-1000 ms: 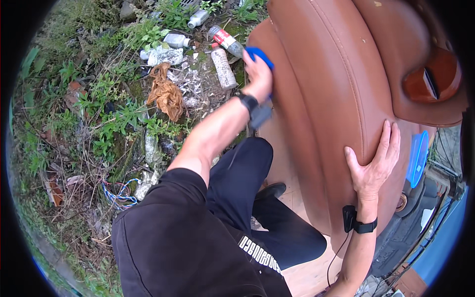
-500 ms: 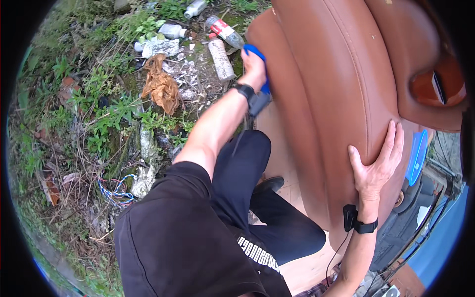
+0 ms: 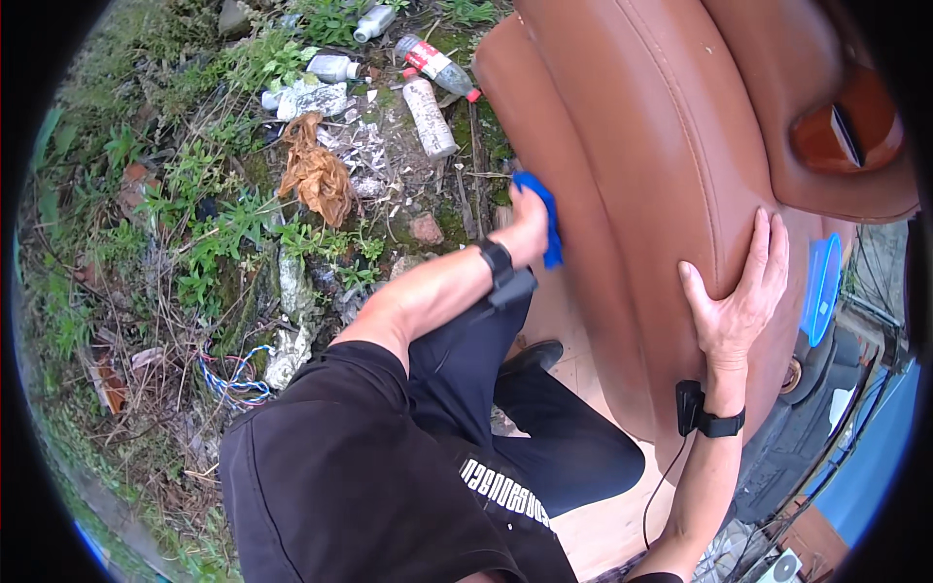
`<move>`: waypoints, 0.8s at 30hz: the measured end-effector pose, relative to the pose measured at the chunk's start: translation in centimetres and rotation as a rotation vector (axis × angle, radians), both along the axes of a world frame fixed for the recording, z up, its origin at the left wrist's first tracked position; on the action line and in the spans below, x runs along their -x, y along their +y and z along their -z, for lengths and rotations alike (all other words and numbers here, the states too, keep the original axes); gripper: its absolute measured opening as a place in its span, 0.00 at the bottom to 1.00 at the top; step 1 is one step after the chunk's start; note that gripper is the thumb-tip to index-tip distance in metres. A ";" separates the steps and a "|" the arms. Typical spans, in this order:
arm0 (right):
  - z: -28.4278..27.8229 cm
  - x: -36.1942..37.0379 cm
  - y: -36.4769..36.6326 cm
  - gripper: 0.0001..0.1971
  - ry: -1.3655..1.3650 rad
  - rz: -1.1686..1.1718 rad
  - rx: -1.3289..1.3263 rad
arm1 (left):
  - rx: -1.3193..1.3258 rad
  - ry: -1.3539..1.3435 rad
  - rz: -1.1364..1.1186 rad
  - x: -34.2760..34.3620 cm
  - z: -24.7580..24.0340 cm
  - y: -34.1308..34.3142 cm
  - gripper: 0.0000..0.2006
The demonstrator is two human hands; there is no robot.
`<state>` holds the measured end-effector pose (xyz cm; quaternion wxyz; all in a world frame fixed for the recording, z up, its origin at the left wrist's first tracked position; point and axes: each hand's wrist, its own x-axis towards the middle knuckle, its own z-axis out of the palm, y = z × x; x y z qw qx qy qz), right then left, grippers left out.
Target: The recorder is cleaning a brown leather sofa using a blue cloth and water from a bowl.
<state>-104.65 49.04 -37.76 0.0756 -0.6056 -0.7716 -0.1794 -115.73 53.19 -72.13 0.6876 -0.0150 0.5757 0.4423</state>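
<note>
A large brown leather piece with stitched seams, like a padded sofa or seat [image 3: 646,194], stands tilted in front of me. My left hand [image 3: 527,225] grips a blue cloth [image 3: 551,219] and holds it against the left side of the leather. The cloth is partly hidden behind the hand. On the seat's broad face, my right hand [image 3: 741,306] lies flat with its fingers spread. A glossy reddish-brown oval recess [image 3: 844,136] shows at the upper right of the piece.
On the weedy ground at left lie a red-labelled plastic bottle [image 3: 437,64], a whitish bottle [image 3: 429,117], a crumpled brown bag [image 3: 316,173] and tangled wires [image 3: 233,379]. A blue plastic container [image 3: 822,290] is right of the seat. Pale boards [image 3: 607,530] lie below my legs.
My left hand has slid with the blue cloth down the seat's left edge, toward me. My right hand stays on the leather.
</note>
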 end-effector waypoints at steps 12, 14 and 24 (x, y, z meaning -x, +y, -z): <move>0.2 -0.4 -0.3 0.51 0.011 0.021 0.002 | -0.182 -0.562 -0.156 8.2 6.9 15.3 0.32; 0.0 -0.3 -0.4 0.51 -0.003 0.014 -0.017 | -0.097 -0.411 -0.192 9.3 7.3 17.3 0.32; 0.0 -0.2 -0.6 0.52 -0.009 0.024 -0.015 | 0.072 0.083 -0.158 -0.9 -1.3 1.8 0.36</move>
